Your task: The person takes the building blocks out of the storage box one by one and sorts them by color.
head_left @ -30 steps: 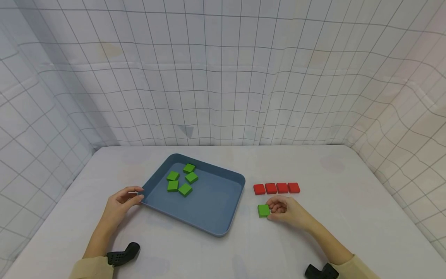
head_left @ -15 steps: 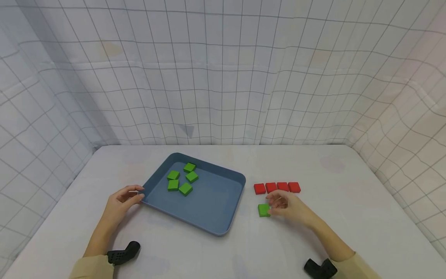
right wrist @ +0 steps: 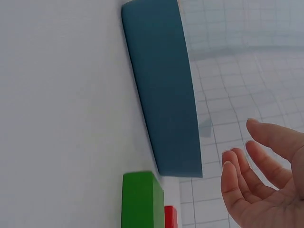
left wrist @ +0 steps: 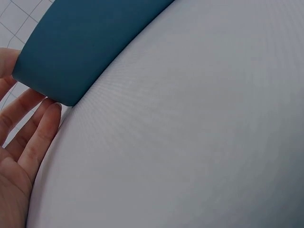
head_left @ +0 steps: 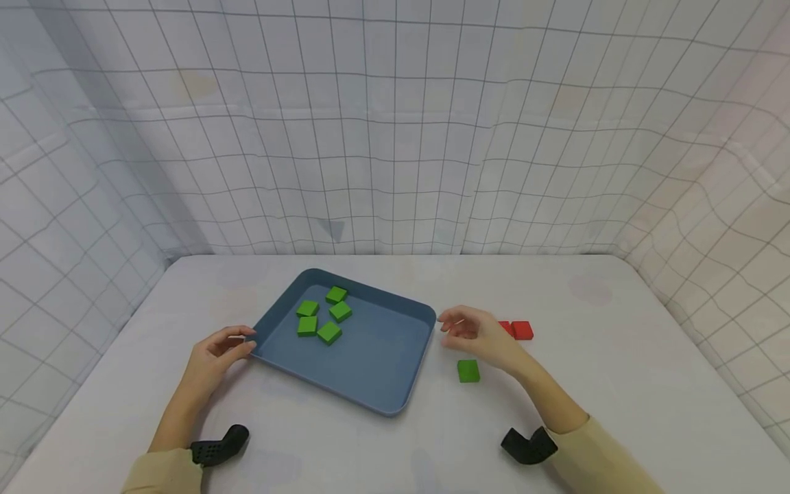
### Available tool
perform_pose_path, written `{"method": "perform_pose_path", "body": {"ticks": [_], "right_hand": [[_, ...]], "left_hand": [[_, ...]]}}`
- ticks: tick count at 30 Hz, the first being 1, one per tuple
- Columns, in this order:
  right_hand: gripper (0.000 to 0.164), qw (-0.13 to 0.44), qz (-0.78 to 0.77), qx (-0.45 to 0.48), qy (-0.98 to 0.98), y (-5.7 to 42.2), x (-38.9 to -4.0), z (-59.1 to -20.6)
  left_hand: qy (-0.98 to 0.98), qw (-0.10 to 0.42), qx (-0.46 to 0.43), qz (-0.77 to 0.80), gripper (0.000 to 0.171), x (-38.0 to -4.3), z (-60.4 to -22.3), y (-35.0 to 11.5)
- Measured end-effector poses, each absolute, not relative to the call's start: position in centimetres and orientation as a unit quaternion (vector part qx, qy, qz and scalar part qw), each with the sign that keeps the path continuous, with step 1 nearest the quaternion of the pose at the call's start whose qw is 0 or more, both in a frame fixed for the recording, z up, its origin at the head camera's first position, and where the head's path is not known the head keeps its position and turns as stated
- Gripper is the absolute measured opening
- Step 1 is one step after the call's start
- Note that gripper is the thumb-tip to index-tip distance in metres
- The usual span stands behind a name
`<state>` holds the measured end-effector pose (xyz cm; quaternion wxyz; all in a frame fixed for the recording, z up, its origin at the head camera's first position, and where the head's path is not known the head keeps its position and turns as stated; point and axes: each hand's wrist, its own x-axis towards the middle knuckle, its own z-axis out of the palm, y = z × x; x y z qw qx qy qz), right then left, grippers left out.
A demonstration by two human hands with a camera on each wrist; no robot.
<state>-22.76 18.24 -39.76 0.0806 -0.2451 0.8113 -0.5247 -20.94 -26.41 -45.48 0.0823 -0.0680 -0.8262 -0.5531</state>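
At the near-left corner of the blue tray [head_left: 352, 391], my left hand [head_left: 212, 360] pinches the rim. In the left wrist view, the thumb lies at the top edge of the tray [left wrist: 90, 47] and fingertips touch its outer wall. My right hand [head_left: 484, 336] hovers just right of the tray, fingers loosely bent, holding nothing. Below it on the table lies a single green block [head_left: 468, 371]. Behind the right hand is the row of red blocks [head_left: 522, 331], partly covered. The right wrist view has the green block [right wrist: 137, 199] close by, apart from the hand [right wrist: 266, 185].
Several green blocks [head_left: 307, 326] lie spread in the left half of the tray. The white table [head_left: 345, 453] is bounded by a grid-patterned curtain [head_left: 395, 137] at the back and sides. Each wrist wears a black device [head_left: 220, 446].
My right hand has let go of the green block and moved left and away toward the tray, now covering part of the red row. The green block stays in place; my left hand holds still.
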Motion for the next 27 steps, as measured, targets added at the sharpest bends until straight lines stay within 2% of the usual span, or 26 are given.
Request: {"method": "perform_pose_path", "body": {"ticks": [27], "right_hand": [[0.036,0.105,-0.525,-0.324,0.78,8.1,-26.0,-39.4]], "left_hand": [[-0.822,0.087,-0.075,-0.558,0.029,-21.0,-45.6,-26.5]]}}
